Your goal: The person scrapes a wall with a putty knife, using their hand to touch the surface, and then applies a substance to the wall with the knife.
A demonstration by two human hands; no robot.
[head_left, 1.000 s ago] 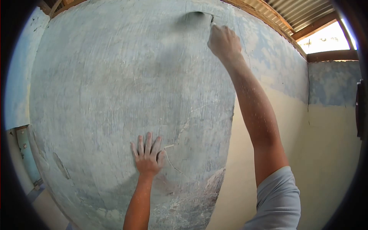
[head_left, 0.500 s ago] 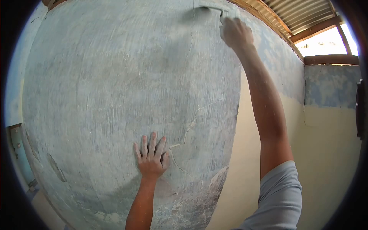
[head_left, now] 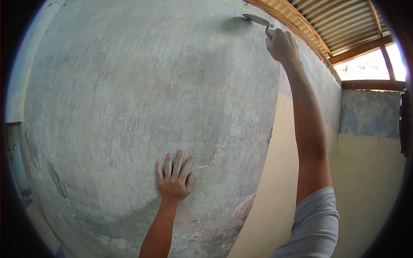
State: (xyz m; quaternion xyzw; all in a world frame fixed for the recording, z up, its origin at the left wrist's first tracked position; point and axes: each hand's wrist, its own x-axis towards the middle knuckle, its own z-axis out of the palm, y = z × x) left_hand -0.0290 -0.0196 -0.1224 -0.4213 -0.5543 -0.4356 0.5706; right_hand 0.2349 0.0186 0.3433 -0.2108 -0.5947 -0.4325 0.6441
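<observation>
High on the grey-blue, scratched wall (head_left: 142,94), my right hand (head_left: 284,46) is closed around the handle of a trowel (head_left: 257,19). Its blade points left and casts a dark shadow on the wall; whether its edge touches the surface I cannot tell. Lower down, my left hand (head_left: 173,182) rests flat against the same wall, fingers spread, holding nothing. Pale dust coats its fingers. A thin crack (head_left: 204,189) runs beside the left thumb.
A cream wall section (head_left: 266,206) lies right of the scratched surface. Above it are wooden beams (head_left: 359,53) and corrugated roofing (head_left: 337,21). A chipped patch (head_left: 57,179) marks the wall's lower left. A dark frame (head_left: 403,124) stands at the far right.
The view has shifted, so the wall sits slightly lower and to the right. The trowel's blade has turned and slopes more down toward my right hand. My left hand stays planted.
</observation>
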